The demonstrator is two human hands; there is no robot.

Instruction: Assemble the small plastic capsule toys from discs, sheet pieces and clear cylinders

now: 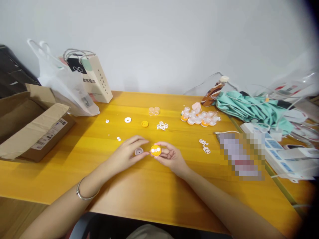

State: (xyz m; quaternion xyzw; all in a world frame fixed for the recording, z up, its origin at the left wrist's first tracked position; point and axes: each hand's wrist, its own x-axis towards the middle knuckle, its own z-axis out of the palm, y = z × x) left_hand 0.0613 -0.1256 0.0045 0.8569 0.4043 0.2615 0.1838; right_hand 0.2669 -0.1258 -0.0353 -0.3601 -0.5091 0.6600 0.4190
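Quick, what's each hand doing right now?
Left hand: curled around a small grey round part, fingertips touching it.
Right hand: closed on an orange disc.

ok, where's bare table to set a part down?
Bare patches: between the cardboard box and the left hand, and the near strip of table between the forearms. Crowded: far edge with the small white parts and finished pieces, and the right side by the power strip.
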